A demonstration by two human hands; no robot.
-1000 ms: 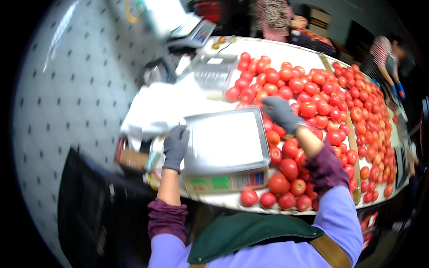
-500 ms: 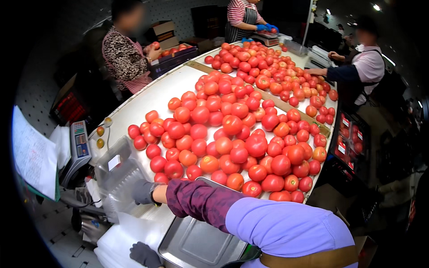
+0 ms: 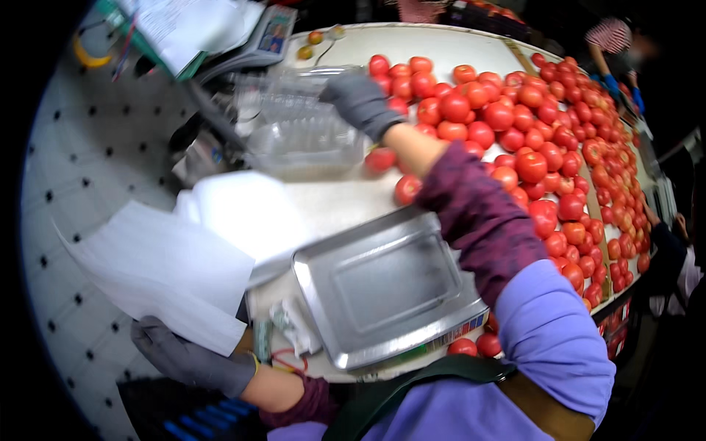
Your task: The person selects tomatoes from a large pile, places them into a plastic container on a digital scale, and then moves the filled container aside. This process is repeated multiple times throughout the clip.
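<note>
My right hand (image 3: 358,101), in a grey glove, reaches forward and grips the rim of a clear plastic clamshell container (image 3: 301,121) on top of a stack at the table's far left. My left hand (image 3: 184,359), also gloved, hangs low at the left and holds a white foam sheet (image 3: 158,275) by its lower corner. Between my arms sits a scale with a bare steel weighing pan (image 3: 382,283). Red tomatoes (image 3: 515,125) cover the white table to the right of my right arm.
Papers and a small device (image 3: 272,33) lie at the far left corner of the table (image 3: 426,44). More white foam sheets (image 3: 250,213) are piled left of the scale. Other people stand along the table's far right side (image 3: 610,44). A speckled floor (image 3: 81,169) lies to the left.
My view has swung back down to the scale. My right hand has reached out to the clear container, and my left hand has dropped to the foam sheet.
</note>
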